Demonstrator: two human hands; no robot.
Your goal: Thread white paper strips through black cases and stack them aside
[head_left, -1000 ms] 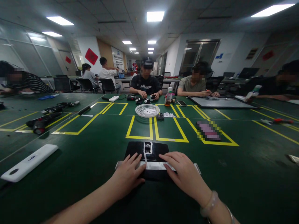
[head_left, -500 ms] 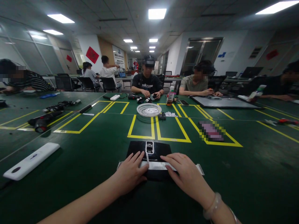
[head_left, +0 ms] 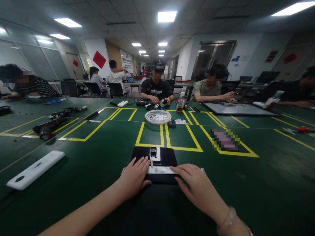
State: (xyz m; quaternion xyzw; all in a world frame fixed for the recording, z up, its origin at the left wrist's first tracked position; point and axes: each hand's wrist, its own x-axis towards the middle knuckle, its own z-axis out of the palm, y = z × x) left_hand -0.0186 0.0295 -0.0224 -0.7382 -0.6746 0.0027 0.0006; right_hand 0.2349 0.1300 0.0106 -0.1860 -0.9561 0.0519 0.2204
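Note:
A glossy black panel [head_left: 169, 155] lies on the green table in front of me. Near its far edge is a small metal-looking fitting [head_left: 153, 151] framed in white. A whitish strip [head_left: 161, 170] runs crosswise over the panel, and a narrow pale piece [head_left: 151, 161] reaches from it toward the fitting. On the left side, my left hand [head_left: 136, 175] rests flat with its fingers stretched over the panel and the strip's end. My right hand [head_left: 193, 180] touches the right side, fingers extended on the strip and thumb nearer me. The strip's ends are partly hidden under my hands.
A white power bank-like device [head_left: 36, 169] lies at left, with dark handheld tools [head_left: 50, 127] beyond. A white basket [head_left: 158, 117] stands ahead among yellow tape outlines. A blurred-out phone-sized object [head_left: 225, 139] lies to the right. Several people sit around the table.
The panel now sits slightly further left between my hands, and its fitting shows shifted the same way. My left hand has slid a little left; the camera view has shifted slightly.

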